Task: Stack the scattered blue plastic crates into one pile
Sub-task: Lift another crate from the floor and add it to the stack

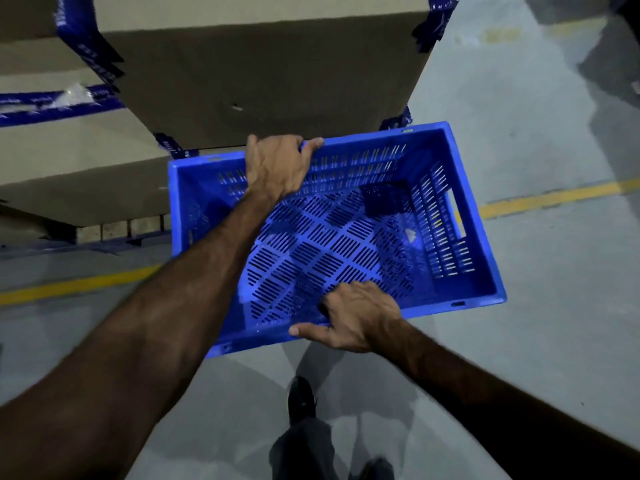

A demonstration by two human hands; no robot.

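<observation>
Looming across the upper left are large cardboard boxes point(242, 81) sealed with blue tape, standing on a grey concrete floor point(540, 140) crossed by a yellow line point(554, 199). Just in front of them an empty blue crate point(460, 282) with slotted walls and base is held up off the floor, open side up, between both arms. The left hand point(277, 164) is clamped over its far long rim and the right hand point(360, 317) over its near long rim, thumb outside and fingers curled inside.
</observation>
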